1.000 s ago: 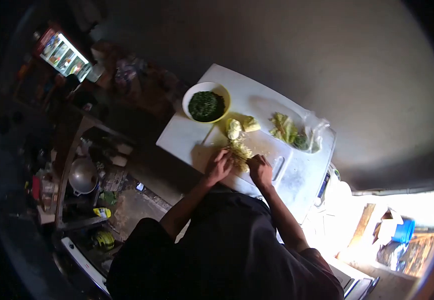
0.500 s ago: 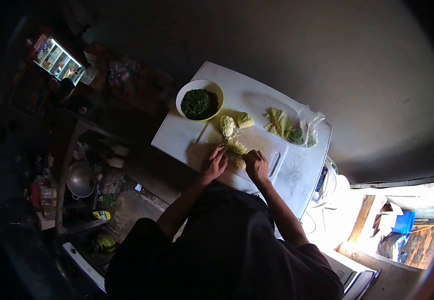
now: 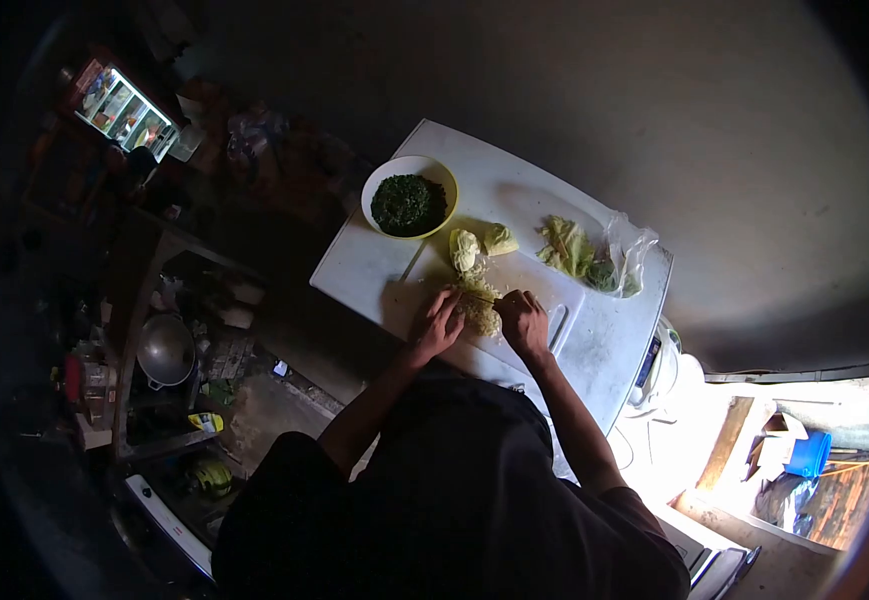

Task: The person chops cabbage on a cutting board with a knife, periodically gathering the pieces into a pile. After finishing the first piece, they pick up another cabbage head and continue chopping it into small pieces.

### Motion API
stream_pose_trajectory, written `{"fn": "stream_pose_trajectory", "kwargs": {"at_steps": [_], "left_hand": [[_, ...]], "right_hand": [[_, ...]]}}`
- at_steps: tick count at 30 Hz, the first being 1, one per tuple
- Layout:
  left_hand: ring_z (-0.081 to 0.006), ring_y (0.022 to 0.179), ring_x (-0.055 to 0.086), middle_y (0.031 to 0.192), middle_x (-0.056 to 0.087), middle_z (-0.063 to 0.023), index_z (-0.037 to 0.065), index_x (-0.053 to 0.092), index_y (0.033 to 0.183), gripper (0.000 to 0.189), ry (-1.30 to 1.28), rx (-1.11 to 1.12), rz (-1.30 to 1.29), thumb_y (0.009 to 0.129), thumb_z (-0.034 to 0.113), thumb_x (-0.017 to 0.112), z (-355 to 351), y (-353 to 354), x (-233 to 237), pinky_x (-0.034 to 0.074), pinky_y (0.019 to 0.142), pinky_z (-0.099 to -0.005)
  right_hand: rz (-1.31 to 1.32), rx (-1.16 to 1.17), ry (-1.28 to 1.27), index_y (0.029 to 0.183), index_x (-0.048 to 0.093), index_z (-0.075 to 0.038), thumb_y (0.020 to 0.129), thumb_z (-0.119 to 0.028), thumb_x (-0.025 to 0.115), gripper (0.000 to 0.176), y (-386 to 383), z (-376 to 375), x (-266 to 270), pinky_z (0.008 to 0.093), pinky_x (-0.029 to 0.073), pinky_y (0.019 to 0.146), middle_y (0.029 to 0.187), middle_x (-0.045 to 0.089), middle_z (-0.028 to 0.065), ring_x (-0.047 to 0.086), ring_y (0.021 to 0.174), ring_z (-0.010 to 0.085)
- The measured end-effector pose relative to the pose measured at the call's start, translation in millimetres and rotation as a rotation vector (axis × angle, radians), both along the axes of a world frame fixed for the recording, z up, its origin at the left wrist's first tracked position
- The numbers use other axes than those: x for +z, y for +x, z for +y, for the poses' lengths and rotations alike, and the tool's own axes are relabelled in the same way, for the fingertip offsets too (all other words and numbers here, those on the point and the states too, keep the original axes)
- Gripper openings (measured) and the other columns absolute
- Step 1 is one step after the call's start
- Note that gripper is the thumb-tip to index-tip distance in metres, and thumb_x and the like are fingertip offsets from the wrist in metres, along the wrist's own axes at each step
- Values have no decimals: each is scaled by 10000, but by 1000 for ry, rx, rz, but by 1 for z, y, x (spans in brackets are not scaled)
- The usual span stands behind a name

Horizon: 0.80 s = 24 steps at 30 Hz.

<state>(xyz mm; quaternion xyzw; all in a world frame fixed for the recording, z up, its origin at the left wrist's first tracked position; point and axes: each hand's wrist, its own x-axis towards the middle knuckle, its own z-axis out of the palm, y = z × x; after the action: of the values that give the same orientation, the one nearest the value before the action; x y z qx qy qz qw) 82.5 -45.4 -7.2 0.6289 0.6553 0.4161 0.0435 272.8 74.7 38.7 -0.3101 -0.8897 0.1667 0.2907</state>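
Your left hand (image 3: 441, 325), at 11 o'clock from your chest, has its fingers bunched down on the shredded cabbage (image 3: 481, 312). Your right hand (image 3: 524, 320), at 1 o'clock, is clenched round a knife (image 3: 478, 298) whose thin blade barely shows. Since a second ago both hands have hardly shifted. Only the right has nudged toward 12 across the pile, so the slicing looks midway on the cutting board (image 3: 539, 280). Farther at 12 lie uncut cabbage pieces (image 3: 466, 250), then the bowl of chopped greens (image 3: 409, 203). At 2 o'clock, leaves (image 3: 566, 245) lie beside a plastic bag (image 3: 629, 255) on the counter (image 3: 604, 350).
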Motion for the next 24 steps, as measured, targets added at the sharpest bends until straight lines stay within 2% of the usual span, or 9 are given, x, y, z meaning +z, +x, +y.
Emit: {"fn": "stream_pose_trajectory", "kwargs": {"at_steps": [5, 7, 11, 14, 15, 17, 19, 24], "left_hand": [[-375, 1152, 599, 1306, 565, -175, 2, 553, 1351, 474, -82, 1, -20, 947, 237, 631, 2, -1, 7, 514, 951, -439], [-370, 1142, 598, 1321, 555, -174, 4, 551, 1352, 482, 28, 27, 31, 945, 252, 628, 4, 1, 7, 511, 951, -441], [-367, 1176, 575, 1335, 549, -183, 0, 542, 1358, 493, -61, 13, -9, 949, 264, 622, 2, 0, 8, 495, 979, -432], [-368, 1197, 560, 1346, 540, -184, -11, 530, 1364, 511, -69, 24, 22, 949, 273, 621, 1, -1, 13, 483, 993, -440], [-393, 1216, 557, 1390, 510, -184, 1, 495, 1405, 519, -72, 14, 30, 969, 257, 612, 0, -2, 16, 489, 982, -450], [-393, 1224, 551, 1393, 508, -187, -7, 493, 1403, 522, -91, 19, 39, 967, 254, 614, -1, -2, 19, 482, 993, -452], [-393, 1232, 544, 1395, 507, -191, -14, 491, 1401, 525, -109, 20, 50, 965, 251, 617, -1, -2, 17, 475, 1004, -453], [-364, 1208, 552, 1354, 538, -184, -17, 533, 1352, 512, -68, 44, 71, 946, 281, 623, 1, -1, 19, 471, 1011, -442]], "right_hand": [[-12, 76, 34, 868, 732, -103, 814, -61, 649, 108, 5, 9, -19, 419, 542, 726, 925, 684, 80, 651, 864, 304], [-42, 98, 29, 880, 735, -120, 839, -74, 639, 114, 3, 16, -15, 417, 554, 723, 956, 701, 70, 669, 875, 302], [-60, 161, -26, 927, 746, -105, 836, -90, 625, 152, 1, 25, 1, 429, 551, 720, 956, 701, 88, 671, 900, 301], [-92, 162, 68, 974, 739, -110, 844, -110, 635, 166, 0, 25, 3, 428, 545, 711, 943, 698, 85, 671, 895, 301], [-93, 157, 68, 987, 735, -112, 850, -118, 638, 167, 1, 25, 2, 429, 543, 710, 938, 694, 89, 669, 888, 303], [-96, 154, 64, 1000, 731, -114, 856, -126, 641, 169, 3, 27, -1, 430, 541, 710, 932, 690, 92, 667, 882, 305], [-210, 137, 29, 999, 734, -114, 868, -141, 649, 159, 4, 29, -1, 432, 542, 717, 937, 689, 103, 667, 882, 306], [-161, 157, -20, 1002, 732, -109, 885, -170, 663, 149, 3, 30, 6, 426, 540, 733, 943, 684, 109, 664, 900, 303]]}}
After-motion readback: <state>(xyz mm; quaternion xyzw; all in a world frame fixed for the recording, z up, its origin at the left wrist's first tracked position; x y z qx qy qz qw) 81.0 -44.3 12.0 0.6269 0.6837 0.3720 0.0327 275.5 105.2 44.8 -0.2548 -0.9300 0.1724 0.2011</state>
